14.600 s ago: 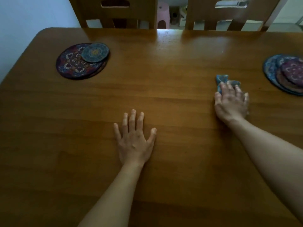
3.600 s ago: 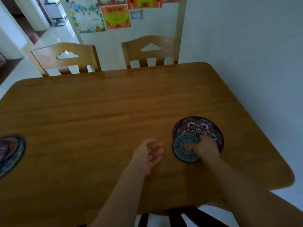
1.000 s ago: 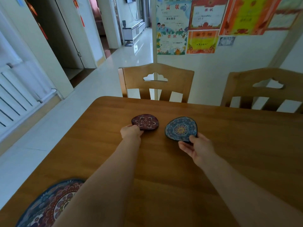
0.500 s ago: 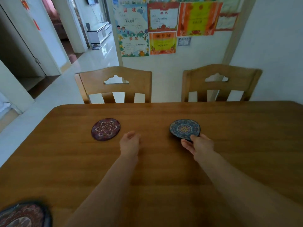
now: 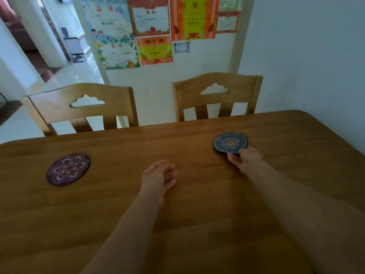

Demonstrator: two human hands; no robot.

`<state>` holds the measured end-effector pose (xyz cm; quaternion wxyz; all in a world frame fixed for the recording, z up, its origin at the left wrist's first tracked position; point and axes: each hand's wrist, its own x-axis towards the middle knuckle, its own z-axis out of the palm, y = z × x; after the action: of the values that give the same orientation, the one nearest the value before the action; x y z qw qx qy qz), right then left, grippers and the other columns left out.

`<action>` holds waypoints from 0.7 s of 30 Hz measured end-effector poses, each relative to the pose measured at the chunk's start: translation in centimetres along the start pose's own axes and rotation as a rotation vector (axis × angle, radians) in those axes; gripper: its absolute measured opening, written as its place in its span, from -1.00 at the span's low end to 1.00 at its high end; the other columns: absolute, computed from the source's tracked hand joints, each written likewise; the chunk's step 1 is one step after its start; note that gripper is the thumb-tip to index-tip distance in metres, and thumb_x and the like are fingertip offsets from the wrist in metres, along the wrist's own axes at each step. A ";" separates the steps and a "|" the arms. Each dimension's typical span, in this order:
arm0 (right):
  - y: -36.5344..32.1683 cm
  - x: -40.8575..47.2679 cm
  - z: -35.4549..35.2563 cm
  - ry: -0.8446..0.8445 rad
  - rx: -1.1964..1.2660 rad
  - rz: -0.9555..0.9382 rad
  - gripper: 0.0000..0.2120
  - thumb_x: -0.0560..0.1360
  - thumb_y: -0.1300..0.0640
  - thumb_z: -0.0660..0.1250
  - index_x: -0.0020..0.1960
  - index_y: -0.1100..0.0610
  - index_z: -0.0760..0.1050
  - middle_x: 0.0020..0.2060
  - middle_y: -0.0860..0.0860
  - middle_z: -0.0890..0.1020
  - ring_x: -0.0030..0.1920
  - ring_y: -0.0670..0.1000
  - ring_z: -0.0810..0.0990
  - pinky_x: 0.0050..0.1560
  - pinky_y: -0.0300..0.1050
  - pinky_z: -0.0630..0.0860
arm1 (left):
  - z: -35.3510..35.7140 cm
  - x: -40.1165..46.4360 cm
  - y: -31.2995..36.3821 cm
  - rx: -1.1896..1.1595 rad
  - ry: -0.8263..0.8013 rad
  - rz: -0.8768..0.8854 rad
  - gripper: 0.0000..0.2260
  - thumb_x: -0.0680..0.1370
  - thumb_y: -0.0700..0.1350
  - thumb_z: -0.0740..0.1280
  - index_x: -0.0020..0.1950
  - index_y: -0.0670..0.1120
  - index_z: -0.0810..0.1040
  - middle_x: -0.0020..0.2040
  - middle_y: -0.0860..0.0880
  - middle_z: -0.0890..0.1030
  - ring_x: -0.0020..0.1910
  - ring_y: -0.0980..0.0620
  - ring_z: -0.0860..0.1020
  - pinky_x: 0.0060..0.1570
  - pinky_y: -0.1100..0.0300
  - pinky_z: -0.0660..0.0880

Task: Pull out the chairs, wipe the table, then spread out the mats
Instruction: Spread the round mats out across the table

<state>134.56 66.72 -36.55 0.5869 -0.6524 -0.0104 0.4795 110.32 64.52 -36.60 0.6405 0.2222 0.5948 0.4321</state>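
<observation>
**Blue mat carried right, red mat left lying**

Since half a second ago the blue mat [image 5: 230, 142] has travelled from mid-frame to the right of centre, and my left hand [image 5: 159, 176] has drawn well clear of the red mat [image 5: 68, 168], which now lies flat and alone at the left of the frame. I read that as the spreading step under way: one small mat is placed, the second is being set before the right-hand chair [image 5: 216, 95].

The blue mat is a small round piece with a gold-centred mandala and a dark rim. My right hand [image 5: 245, 161] pinches its near edge, thumb on top; whether it rests fully on the table [image 5: 197, 214] I cannot tell. The red mat is the same size, maroon with pale petal patterning. My left hand hangs mid-frame with loosely curled fingers, holding nothing.

Beyond the table's far edge stands the left-hand chair [image 5: 83, 107] too, with colourful certificates [image 5: 158, 30] on the wall above.
</observation>
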 end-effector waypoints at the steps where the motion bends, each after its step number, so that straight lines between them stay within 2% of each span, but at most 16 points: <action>1: -0.2 0.5 0.0 -0.001 -0.016 0.002 -0.59 0.64 0.37 0.10 0.44 0.15 0.34 0.07 0.20 0.48 -0.24 0.11 0.56 -0.16 -0.02 0.63 | 0.3 -0.2 -0.2 0.009 0.002 0.000 -0.81 0.63 -0.21 0.23 0.23 -0.10 0.50 -0.01 -0.13 0.65 -0.09 -0.05 0.63 -0.16 0.10 0.55; 5: -0.9 1.5 0.3 0.055 -0.101 -0.075 -0.60 0.63 0.35 0.11 0.42 0.11 0.40 0.14 0.19 0.52 -0.24 0.05 0.53 -0.08 -0.08 0.63 | 0.8 -1.0 -0.6 0.026 0.013 -0.005 -0.82 0.63 -0.22 0.22 0.21 -0.08 0.51 -0.02 -0.12 0.66 -0.10 -0.04 0.63 -0.11 0.09 0.56; 9: -1.9 1.9 -0.3 0.104 -0.156 -0.117 -0.57 0.62 0.37 0.14 0.43 0.10 0.38 0.27 0.18 0.48 -0.02 0.11 0.54 -0.37 -0.19 0.57 | 1.4 -2.1 -0.8 0.030 0.000 -0.008 -0.84 0.64 -0.21 0.21 0.18 -0.07 0.52 -0.01 -0.12 0.66 -0.12 -0.03 0.62 -0.11 0.09 0.56; 11: -2.3 2.0 -0.8 0.107 -0.163 -0.091 -0.54 0.61 0.37 0.18 0.48 0.12 0.32 0.29 0.20 0.47 0.03 0.13 0.56 -0.41 -0.20 0.60 | 1.6 -2.5 -1.0 0.033 -0.009 -0.001 -0.85 0.63 -0.20 0.22 0.16 -0.07 0.51 -0.01 -0.12 0.66 -0.14 -0.03 0.62 -0.10 0.08 0.56; 13: -2.3 2.0 -1.5 0.099 -0.176 -0.093 -0.51 0.60 0.38 0.19 0.49 0.16 0.28 0.21 0.21 0.50 0.01 0.12 0.60 -0.36 -0.21 0.62 | 1.8 -3.1 -1.3 0.039 -0.021 0.003 -0.87 0.64 -0.20 0.22 0.13 -0.07 0.51 -0.02 -0.11 0.66 -0.15 -0.03 0.62 -0.09 0.08 0.57; 15: -2.1 1.6 -2.2 0.049 -0.262 -0.138 -0.57 0.58 0.39 0.18 0.44 0.27 0.33 -0.02 0.15 0.54 -0.12 0.07 0.59 -0.44 -0.22 0.59 | 2.1 -3.9 -1.5 0.059 -0.033 0.000 -0.87 0.64 -0.19 0.21 0.12 -0.06 0.51 -0.02 -0.11 0.66 -0.13 -0.03 0.62 -0.05 0.07 0.56; 16: -2.0 1.4 -2.8 0.053 -0.297 -0.169 -0.59 0.57 0.40 0.19 0.41 0.29 0.35 -0.06 0.14 0.53 -0.16 0.06 0.56 -0.40 -0.20 0.60 | 2.3 -4.5 -1.6 0.068 -0.039 -0.006 -0.87 0.64 -0.19 0.21 0.12 -0.06 0.51 -0.01 -0.11 0.66 -0.12 -0.03 0.62 -0.03 0.06 0.56; 18: -1.9 0.6 -3.8 0.073 -0.304 -0.163 -0.62 0.58 0.39 0.20 0.38 0.21 0.39 0.02 0.16 0.54 -0.16 0.04 0.54 -0.28 -0.11 0.60 | 2.5 -5.6 -2.0 0.077 -0.056 -0.016 -0.87 0.64 -0.19 0.22 0.12 -0.05 0.52 -0.01 -0.11 0.66 -0.11 -0.03 0.61 -0.03 0.07 0.56; 21: -2.0 -2.1 -6.2 -0.037 -0.457 -0.185 -0.72 0.57 0.34 0.26 0.26 0.18 0.47 -0.04 0.14 0.56 -0.23 -0.01 0.54 -0.34 -0.15 0.56 | 3.0 -8.0 -2.8 0.100 -0.092 -0.027 -0.88 0.64 -0.18 0.22 0.11 -0.05 0.52 -0.01 -0.11 0.66 -0.12 -0.02 0.61 -0.04 0.08 0.55</action>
<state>138.51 61.47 -34.64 0.4651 -0.7556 -0.1888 0.4207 114.63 57.24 -33.69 0.6609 0.2656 0.5885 0.3826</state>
